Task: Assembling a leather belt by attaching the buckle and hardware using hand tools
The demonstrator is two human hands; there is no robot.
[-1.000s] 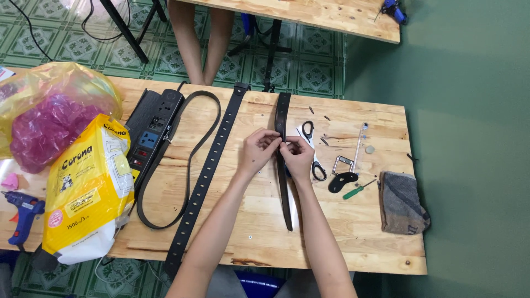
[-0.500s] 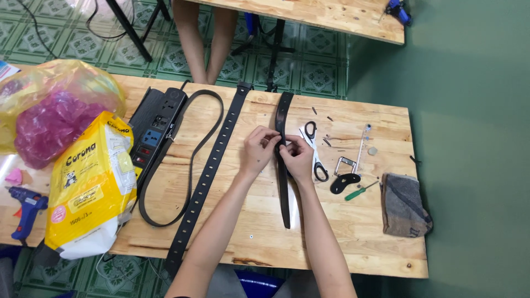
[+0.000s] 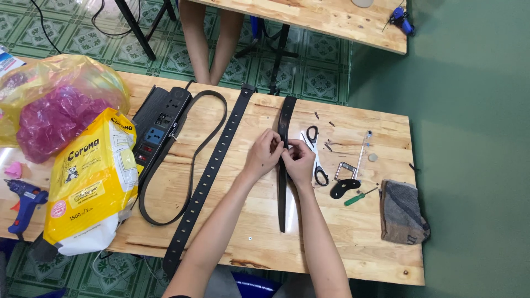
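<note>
A short black leather strap [image 3: 283, 190] lies lengthwise on the wooden table [image 3: 353, 243], running from the far edge toward me. My left hand [image 3: 265, 154] and my right hand [image 3: 299, 160] meet over its middle, and both pinch it with the fingertips. What sits between the fingers is too small to make out. A long black strap with a row of holes [image 3: 210, 176] lies to the left, beside a thin looped black belt [image 3: 165, 182].
Right of my hands lie scissors [image 3: 317, 160], a metal buckle [image 3: 345, 171], a black leather piece [image 3: 341, 189], a green screwdriver [image 3: 359, 197] and a folded grey cloth [image 3: 402, 212]. At left are a power strip [image 3: 160, 121], a yellow bag [image 3: 91, 182], plastic bags [image 3: 55, 105] and a blue glue gun [image 3: 22, 204]. Another person's legs [image 3: 212, 38] stand beyond the table.
Both hands stay on the middle of the short strap with only slight finger movement. Nothing else on the table has moved.
</note>
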